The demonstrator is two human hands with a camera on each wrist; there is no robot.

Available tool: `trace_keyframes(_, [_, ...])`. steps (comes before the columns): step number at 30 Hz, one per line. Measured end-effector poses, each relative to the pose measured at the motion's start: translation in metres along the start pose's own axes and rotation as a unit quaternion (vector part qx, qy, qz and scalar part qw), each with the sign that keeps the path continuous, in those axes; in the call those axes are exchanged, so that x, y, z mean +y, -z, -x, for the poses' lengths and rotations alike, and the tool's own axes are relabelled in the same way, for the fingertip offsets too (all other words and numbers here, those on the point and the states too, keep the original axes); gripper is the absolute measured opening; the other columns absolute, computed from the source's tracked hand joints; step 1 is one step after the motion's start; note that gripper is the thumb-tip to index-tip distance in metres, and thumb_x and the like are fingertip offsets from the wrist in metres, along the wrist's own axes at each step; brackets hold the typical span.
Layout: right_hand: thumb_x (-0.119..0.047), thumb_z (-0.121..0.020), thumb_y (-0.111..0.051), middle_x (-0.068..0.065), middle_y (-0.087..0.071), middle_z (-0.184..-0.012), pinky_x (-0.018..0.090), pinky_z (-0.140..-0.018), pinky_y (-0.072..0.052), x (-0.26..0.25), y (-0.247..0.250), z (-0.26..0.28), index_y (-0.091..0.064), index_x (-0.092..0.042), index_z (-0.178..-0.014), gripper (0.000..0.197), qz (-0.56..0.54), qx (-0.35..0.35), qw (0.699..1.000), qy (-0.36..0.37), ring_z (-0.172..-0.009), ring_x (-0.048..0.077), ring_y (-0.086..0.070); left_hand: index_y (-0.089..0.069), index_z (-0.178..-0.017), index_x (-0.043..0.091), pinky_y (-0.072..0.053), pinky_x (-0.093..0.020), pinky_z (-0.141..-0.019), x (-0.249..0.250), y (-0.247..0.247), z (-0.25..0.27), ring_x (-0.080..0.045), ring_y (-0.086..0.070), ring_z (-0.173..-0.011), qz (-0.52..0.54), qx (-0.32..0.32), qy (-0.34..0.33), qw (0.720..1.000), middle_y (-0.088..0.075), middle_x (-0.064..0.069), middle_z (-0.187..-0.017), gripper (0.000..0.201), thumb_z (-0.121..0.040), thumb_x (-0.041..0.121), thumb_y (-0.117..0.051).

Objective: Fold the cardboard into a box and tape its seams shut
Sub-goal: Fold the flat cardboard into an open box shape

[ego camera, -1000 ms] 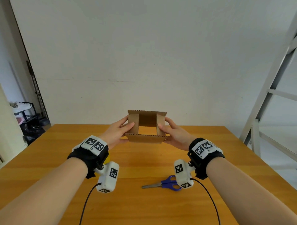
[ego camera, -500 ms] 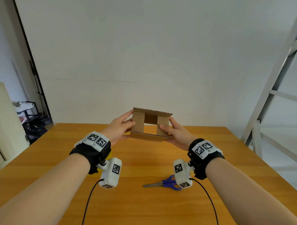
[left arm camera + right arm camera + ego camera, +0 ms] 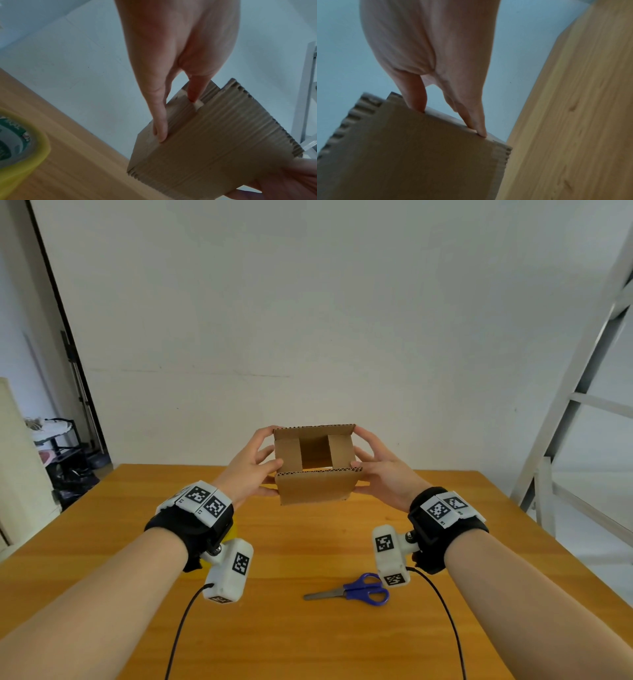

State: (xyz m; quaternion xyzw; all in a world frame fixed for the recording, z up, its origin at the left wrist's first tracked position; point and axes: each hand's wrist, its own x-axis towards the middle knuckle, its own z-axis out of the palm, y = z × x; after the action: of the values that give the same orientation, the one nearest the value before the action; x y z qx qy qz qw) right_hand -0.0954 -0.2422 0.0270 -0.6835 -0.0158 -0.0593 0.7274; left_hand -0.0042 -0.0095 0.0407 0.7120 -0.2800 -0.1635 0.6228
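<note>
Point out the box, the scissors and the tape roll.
box (image 3: 317, 486): head view, on the near flap folded outward.
scissors (image 3: 368, 592): head view, on the blue handles.
tape roll (image 3: 40, 136): left wrist view, on its yellow outer rim.

Plain white wall (image 3: 308, 320) fills the far side, faint horizontal line across it at mid height. Orange-brown wooden table (image 3: 308, 638) spans the near ground, grain running left-right. Right: pale grey metal frame with slanted post and crossbars (image 3: 582, 405), light floor (image 3: 589, 498) under it. Left: dark vertical door-frame edge (image 3: 65, 337), cream cabinet side (image 3: 20, 474) near it, and behind that a black shelf rack with clutter (image 3: 65, 450). Light is even and soft, no hard shadows.
</note>
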Motion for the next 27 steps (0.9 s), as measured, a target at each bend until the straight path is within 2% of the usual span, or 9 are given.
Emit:
trace_keyframes(3, [0.001, -0.092, -0.050, 0.006, -0.038, -0.147, 0.048, -0.089, -0.050, -0.001, 0.001, 0.002, -0.042, -0.040, -0.135, 0.060, -0.014, -0.004, 1.000, 0.001, -0.095, 0.027, -0.060, -0.044, -0.123, 0.044, -0.059, -0.043, -0.069, -0.001, 0.002, 0.000, -0.023, -0.072, -0.082, -0.009, 0.000, -0.012, 1.000, -0.046, -0.003, -0.143, 0.046, -0.094, 0.008, -0.050])
trace_keyframes(7, [0.004, -0.093, -0.048, 0.003, -0.055, -0.118, 0.046, -0.084, -0.051, -0.001, -0.003, 0.005, -0.049, -0.028, -0.128, 0.047, -0.026, -0.006, 1.000, 0.005, -0.090, 0.026, -0.059, -0.056, -0.111, 0.036, -0.059, -0.045, -0.070, 0.000, 0.004, 0.003, -0.015, -0.070, -0.068, -0.020, 0.002, -0.023, 1.000, -0.059, 0.000, -0.127, 0.035, -0.094, 0.006, -0.050])
trace_keyframes(11, [0.000, -0.095, -0.047, 0.003, -0.055, -0.119, 0.044, -0.084, -0.050, -0.001, -0.005, 0.005, -0.052, -0.026, -0.121, 0.037, -0.047, 0.005, 0.999, 0.001, -0.092, 0.027, -0.058, -0.061, -0.113, 0.031, -0.059, -0.043, -0.072, 0.001, 0.006, 0.002, -0.019, -0.071, -0.075, -0.021, 0.007, -0.017, 1.000, -0.059, 0.005, -0.127, 0.033, -0.095, 0.006, -0.049])
trace_keyframes(14, [-0.020, -0.098, -0.047, 0.001, -0.052, -0.125, 0.045, -0.088, -0.048, -0.002, -0.007, 0.004, -0.052, -0.026, -0.126, 0.030, -0.059, 0.014, 0.998, -0.016, -0.094, 0.030, -0.057, -0.063, -0.113, 0.032, -0.057, -0.045, -0.078, 0.003, 0.008, 0.002, -0.029, -0.068, -0.081, 0.021, -0.003, 0.021, 1.000, -0.054, 0.005, -0.131, 0.028, -0.098, 0.020, -0.043])
trace_keyframes(17, [-0.038, -0.097, -0.043, -0.004, -0.049, -0.135, 0.046, -0.097, -0.044, -0.003, -0.006, 0.004, -0.049, -0.025, -0.131, 0.037, -0.064, 0.005, 0.998, -0.025, -0.101, 0.031, -0.058, -0.057, -0.123, 0.028, -0.054, -0.043, -0.079, 0.004, 0.010, 0.003, -0.031, -0.066, -0.087, 0.053, -0.036, 0.034, 0.997, -0.045, 0.006, -0.138, 0.033, -0.095, 0.039, -0.043])
trace_keyframes(19, [-0.048, -0.092, -0.047, -0.006, -0.045, -0.142, 0.048, -0.102, -0.042, -0.004, -0.006, 0.003, -0.049, -0.027, -0.133, 0.046, -0.061, -0.001, 0.998, -0.030, -0.110, 0.032, -0.057, -0.055, -0.124, 0.028, -0.054, -0.045, -0.084, 0.003, 0.011, 0.002, -0.030, -0.066, -0.090, 0.046, -0.043, 0.035, 0.997, -0.048, 0.004, -0.136, 0.047, -0.082, 0.050, -0.055])
trace_keyframes(22, [-0.066, -0.063, -0.071, -0.002, -0.046, -0.140, 0.045, -0.099, -0.047, -0.001, -0.007, 0.003, -0.044, -0.033, -0.134, 0.083, -0.013, -0.004, 0.999, -0.038, -0.115, 0.031, -0.056, -0.055, -0.118, 0.035, -0.055, -0.040, -0.084, 0.001, 0.012, 0.001, -0.024, -0.066, -0.096, 0.018, -0.054, 0.030, 0.998, -0.048, 0.006, -0.138, 0.064, -0.059, 0.054, -0.071])
trace_keyframes(24, [-0.058, -0.051, -0.082, 0.002, -0.050, -0.133, 0.043, -0.094, -0.051, 0.002, -0.006, 0.003, -0.042, -0.034, -0.133, 0.095, -0.001, -0.010, 0.999, -0.035, -0.111, 0.030, -0.057, -0.056, -0.114, 0.042, -0.057, -0.033, -0.078, 0.000, 0.013, 0.001, -0.020, -0.058, -0.113, 0.000, -0.079, 0.027, 0.997, -0.038, 0.010, -0.144, 0.073, -0.046, 0.056, -0.081])
trace_keyframes(27, [-0.026, -0.062, -0.084, -0.003, -0.051, -0.127, 0.043, -0.095, -0.049, 0.005, -0.007, 0.004, -0.039, -0.033, -0.135, 0.086, -0.004, -0.020, 0.999, -0.032, -0.116, 0.027, -0.056, -0.057, -0.112, 0.044, -0.058, -0.032, -0.076, -0.001, 0.015, 0.001, -0.017, -0.037, -0.136, -0.034, -0.067, 0.025, 0.997, -0.032, 0.007, -0.149, 0.069, -0.049, 0.041, -0.085])
